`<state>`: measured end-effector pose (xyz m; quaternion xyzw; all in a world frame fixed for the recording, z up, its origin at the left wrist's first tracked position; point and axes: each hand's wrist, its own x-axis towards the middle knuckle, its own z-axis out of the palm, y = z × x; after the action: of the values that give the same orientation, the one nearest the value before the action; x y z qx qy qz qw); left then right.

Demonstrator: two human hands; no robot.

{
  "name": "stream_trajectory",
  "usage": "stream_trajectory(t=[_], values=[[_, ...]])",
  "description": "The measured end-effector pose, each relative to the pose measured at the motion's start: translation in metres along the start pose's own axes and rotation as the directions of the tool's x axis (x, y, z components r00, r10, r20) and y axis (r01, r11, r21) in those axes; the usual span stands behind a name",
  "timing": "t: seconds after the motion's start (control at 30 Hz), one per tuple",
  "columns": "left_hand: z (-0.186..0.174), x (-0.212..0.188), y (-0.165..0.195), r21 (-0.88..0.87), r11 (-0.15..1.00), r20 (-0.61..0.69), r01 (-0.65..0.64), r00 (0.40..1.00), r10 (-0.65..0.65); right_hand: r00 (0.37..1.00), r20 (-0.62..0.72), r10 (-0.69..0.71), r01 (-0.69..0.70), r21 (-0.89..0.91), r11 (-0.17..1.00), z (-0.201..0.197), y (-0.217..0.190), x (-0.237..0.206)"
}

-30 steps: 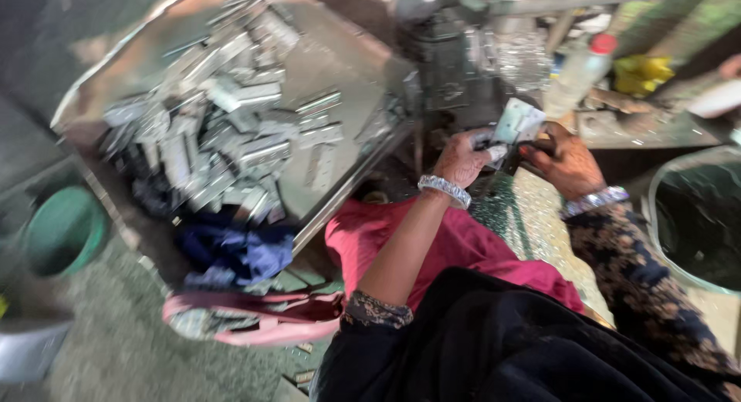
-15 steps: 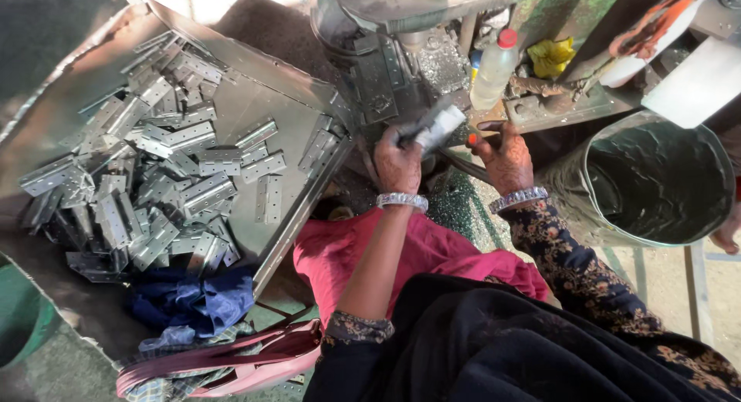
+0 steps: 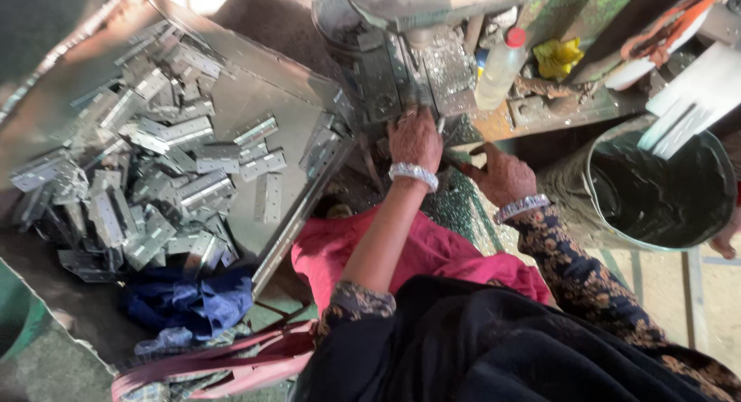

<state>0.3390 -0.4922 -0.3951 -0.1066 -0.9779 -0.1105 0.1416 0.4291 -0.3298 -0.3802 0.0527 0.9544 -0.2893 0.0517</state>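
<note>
- Fingers of the left hand (image 3: 414, 139) press down at the grey machine base (image 3: 401, 78), top centre; whether they grip anything, I cannot tell.
- Right hand (image 3: 503, 174) rests lower, index finger out, nothing clearly held.
- Both wrists carry silver bangles.
- Flat perforated metal hinges (image 3: 154, 178) heap on the steel tray (image 3: 301, 101), left.
- Dark bucket (image 3: 656, 186) crowds the right edge.

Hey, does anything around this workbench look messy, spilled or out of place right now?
The metal hinges lie in a jumbled heap on the tilted metal tray, not stacked. Blue cloth is bunched under its lower edge. Nothing looks spilled.
</note>
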Motion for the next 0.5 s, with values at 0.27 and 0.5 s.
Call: stream_trajectory(t=[0.27, 0.5], values=[[-0.012, 0.003, 0.002, 0.486, 0.839, 0.360, -0.247, 0.931, 0.065, 0.986, 0.135, -0.096, 0.111, -0.110, 0.988, -0.008, -0.013, 0.004], [0.004, 0.001, -0.006, 0.422, 0.895, 0.141, -0.147, 0.985, 0.096, 0.986, 0.148, -0.076, 0.098, -0.146, 0.984, -0.012, -0.015, 0.003]])
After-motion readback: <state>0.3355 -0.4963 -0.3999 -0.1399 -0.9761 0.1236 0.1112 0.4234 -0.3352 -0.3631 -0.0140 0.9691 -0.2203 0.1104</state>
